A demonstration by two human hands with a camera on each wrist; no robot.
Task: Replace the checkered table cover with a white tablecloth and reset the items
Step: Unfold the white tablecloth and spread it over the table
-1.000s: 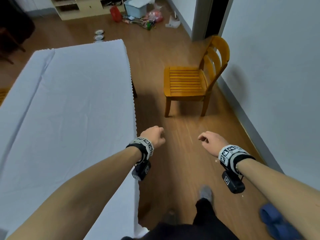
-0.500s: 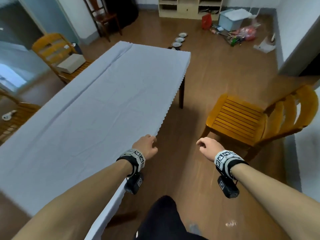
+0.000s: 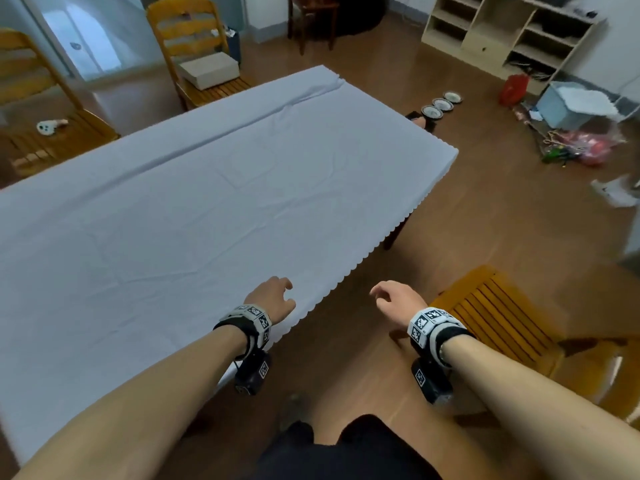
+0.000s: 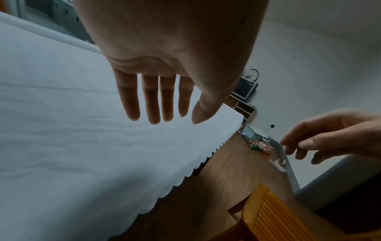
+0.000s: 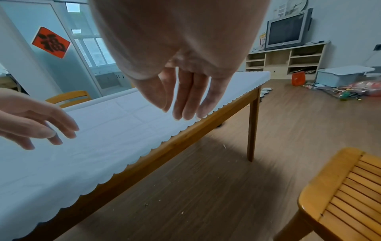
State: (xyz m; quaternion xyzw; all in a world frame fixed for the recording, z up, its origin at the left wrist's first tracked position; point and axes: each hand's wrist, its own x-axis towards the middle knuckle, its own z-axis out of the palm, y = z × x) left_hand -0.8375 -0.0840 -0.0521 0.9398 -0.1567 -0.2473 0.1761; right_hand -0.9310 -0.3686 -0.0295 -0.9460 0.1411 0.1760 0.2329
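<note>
The white tablecloth (image 3: 194, 216) lies spread over the wooden table (image 5: 175, 145), its scalloped edge hanging just past the table's side. The left hand (image 3: 272, 299) hovers above that edge, fingers relaxed, holding nothing. The right hand (image 3: 398, 301) hangs beside the table over the floor, loose and released. A yellow chair (image 3: 498, 317) stands near the table, and three small plates (image 3: 441, 105) sit on the floor beyond its far end

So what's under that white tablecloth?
The white tablecloth lies on a wooden table; its rail and one leg show below the scalloped edge in the right wrist view. The tabletop itself is covered, so whether another cover lies beneath cannot be seen.
</note>
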